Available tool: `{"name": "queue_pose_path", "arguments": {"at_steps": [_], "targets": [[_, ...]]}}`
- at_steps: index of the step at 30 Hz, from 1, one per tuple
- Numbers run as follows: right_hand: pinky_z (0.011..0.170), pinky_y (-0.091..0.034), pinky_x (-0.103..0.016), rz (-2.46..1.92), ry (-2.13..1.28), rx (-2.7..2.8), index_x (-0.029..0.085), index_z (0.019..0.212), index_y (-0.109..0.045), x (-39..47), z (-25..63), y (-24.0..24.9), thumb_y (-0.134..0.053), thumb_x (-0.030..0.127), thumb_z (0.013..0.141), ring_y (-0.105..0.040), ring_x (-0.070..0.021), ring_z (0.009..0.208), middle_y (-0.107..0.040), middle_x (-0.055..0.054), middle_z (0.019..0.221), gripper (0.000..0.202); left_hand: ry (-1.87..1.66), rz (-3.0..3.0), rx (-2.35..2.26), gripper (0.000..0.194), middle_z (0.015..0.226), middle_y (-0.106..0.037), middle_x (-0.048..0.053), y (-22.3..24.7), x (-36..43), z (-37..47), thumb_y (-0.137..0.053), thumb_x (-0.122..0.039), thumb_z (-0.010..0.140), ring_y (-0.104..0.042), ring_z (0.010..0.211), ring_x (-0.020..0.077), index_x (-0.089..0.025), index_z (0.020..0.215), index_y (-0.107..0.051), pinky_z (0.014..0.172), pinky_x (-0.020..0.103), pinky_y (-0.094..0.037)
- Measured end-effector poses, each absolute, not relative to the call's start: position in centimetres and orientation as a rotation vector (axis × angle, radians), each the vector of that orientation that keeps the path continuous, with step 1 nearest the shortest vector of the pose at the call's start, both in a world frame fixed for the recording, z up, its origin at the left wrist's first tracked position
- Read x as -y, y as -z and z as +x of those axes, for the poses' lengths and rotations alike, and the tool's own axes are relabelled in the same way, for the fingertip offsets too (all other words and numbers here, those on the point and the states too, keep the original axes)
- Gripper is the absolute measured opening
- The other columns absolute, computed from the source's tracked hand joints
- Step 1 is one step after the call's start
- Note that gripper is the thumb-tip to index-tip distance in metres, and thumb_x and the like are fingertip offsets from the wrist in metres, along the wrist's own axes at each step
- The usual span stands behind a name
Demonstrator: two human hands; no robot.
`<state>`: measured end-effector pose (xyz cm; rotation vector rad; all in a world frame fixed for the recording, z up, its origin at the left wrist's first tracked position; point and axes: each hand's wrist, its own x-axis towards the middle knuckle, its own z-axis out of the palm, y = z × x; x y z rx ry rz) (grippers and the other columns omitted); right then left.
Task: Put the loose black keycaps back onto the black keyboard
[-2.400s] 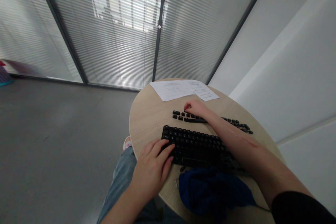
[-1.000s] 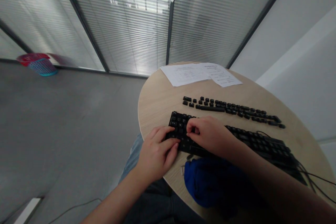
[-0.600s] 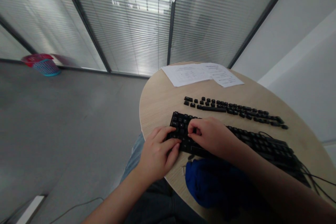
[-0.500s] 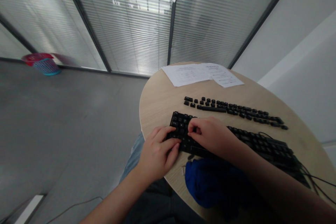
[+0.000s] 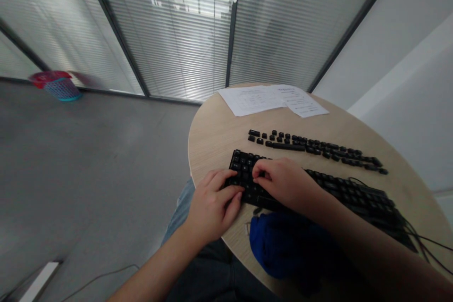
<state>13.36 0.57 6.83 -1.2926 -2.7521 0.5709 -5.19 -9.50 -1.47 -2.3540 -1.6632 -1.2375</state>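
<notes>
Rests left fingers (image 5: 230, 191), spread, on the left end of a black keyboard (image 5: 347, 191). Curls right fingers (image 5: 261, 165) together over it, just right of the left fingers, too closely to read anything between. Has loose black keycaps (image 5: 313, 151) in uneven rows on the round desk (image 5: 212, 137) beyond the fingers, printed sheets (image 5: 253, 101) farther out, blue cloth (image 5: 276, 245) nearer than the right fingers, and a red-and-blue basket (image 5: 62, 88) well left of both.
</notes>
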Motion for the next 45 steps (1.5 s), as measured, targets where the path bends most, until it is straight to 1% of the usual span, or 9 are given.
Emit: {"name": "queue_pose_path", "arguments": {"at_steps": [6,11,15,18,24,30,34,39,45], "targets": [[0.066,-0.032,-0.023,-1.301,-0.565,2.742,0.022,0.091,-0.075,-0.6,13.4,-6.6,-0.069,0.019,0.087,-0.056,-0.0104,0.067,-0.069,0.000,0.076,0.008,1.249,-2.357,1.639,0.023,0.120,-0.067,0.010,1.5,9.4,-5.2,-0.054,-0.022,0.096,-0.061,0.108,0.0256,-0.021,0.099,-0.077,0.092,0.046,-0.056],[0.067,-0.032,-0.024,-1.290,-0.497,2.764,0.022,0.093,-0.075,-0.4,13.2,-6.7,-0.067,0.020,0.089,-0.057,-0.0119,0.071,-0.070,-0.001,0.079,0.010,1.239,-2.365,1.634,0.021,0.121,-0.066,0.010,1.6,9.4,-5.2,-0.055,-0.021,0.096,-0.060,0.109,0.0256,-0.021,0.099,-0.076,0.093,0.046,-0.055],[0.066,-0.032,-0.023,-1.285,-0.589,2.732,0.022,0.091,-0.075,-0.5,13.4,-7.0,-0.068,0.018,0.087,-0.056,-0.0104,0.068,-0.069,0.000,0.077,0.009,1.245,-2.359,1.638,0.021,0.120,-0.066,0.010,1.6,9.4,-5.2,-0.055,-0.021,0.095,-0.061,0.108,0.0255,-0.021,0.099,-0.077,0.092,0.045,-0.055],[0.065,-0.032,-0.023,-1.247,-0.590,2.707,0.022,0.089,-0.075,-0.7,13.7,-7.0,-0.067,0.018,0.088,-0.055,-0.0098,0.066,-0.068,0.001,0.076,0.009,1.244,-2.361,1.660,0.021,0.121,-0.066,0.010,1.6,9.4,-5.2,-0.056,-0.021,0.095,-0.061,0.109,0.0256,-0.021,0.099,-0.077,0.093,0.045,-0.055],[0.068,-0.033,-0.024,-1.265,-0.583,2.711,0.022,0.094,-0.075,-0.8,13.7,-6.9,-0.065,0.019,0.090,-0.058,-0.0102,0.070,-0.070,0.001,0.081,0.012,1.293,-2.353,1.635,0.021,0.120,-0.067,0.010,1.7,9.5,-5.1,-0.055,-0.020,0.096,-0.061,0.109,0.0252,-0.020,0.101,-0.075,0.092,0.045,-0.055],[0.072,-0.034,-0.024,-1.339,-0.509,2.769,0.022,0.095,-0.075,-0.2,13.2,-7.1,-0.066,0.022,0.091,-0.061,-0.0124,0.076,-0.073,0.000,0.086,0.010,1.312,-2.352,1.640,0.021,0.119,-0.067,0.010,1.9,9.5,-5.2,-0.055,-0.019,0.095,-0.062,0.107,0.0248,-0.020,0.104,-0.074,0.092,0.045,-0.055],[0.071,-0.031,-0.026,-1.341,-0.407,2.820,0.023,0.093,-0.074,0.2,13.1,-7.1,-0.060,0.024,0.095,-0.061,-0.0141,0.078,-0.072,0.000,0.086,0.014,1.320,-2.351,1.633,0.020,0.119,-0.067,0.010,1.9,9.5,-5.2,-0.055,-0.019,0.095,-0.062,0.107,0.0248,-0.020,0.103,-0.074,0.092,0.045,-0.055],[0.071,-0.030,-0.025,-1.327,-0.408,2.810,0.022,0.092,-0.074,0.3,13.1,-7.0,-0.061,0.022,0.094,-0.059,-0.0130,0.075,-0.072,0.000,0.084,0.012,1.333,-2.343,1.608,0.020,0.117,-0.067,0.010,1.6,9.4,-5.1,-0.054,-0.018,0.095,-0.062,0.106,0.0242,-0.019,0.103,-0.073,0.091,0.044,-0.055],[0.069,-0.031,-0.023,-1.320,-0.446,2.777,0.019,0.090,-0.072,0.0,13.3,-6.9,-0.063,0.019,0.092,-0.057,-0.0113,0.072,-0.070,0.000,0.081,0.010,1.322,-2.350,1.629,0.020,0.119,-0.067,0.010,1.7,9.5,-5.2,-0.055,-0.019,0.095,-0.061,0.107,0.0247,-0.020,0.103,-0.073,0.092,0.045,-0.055]]}}
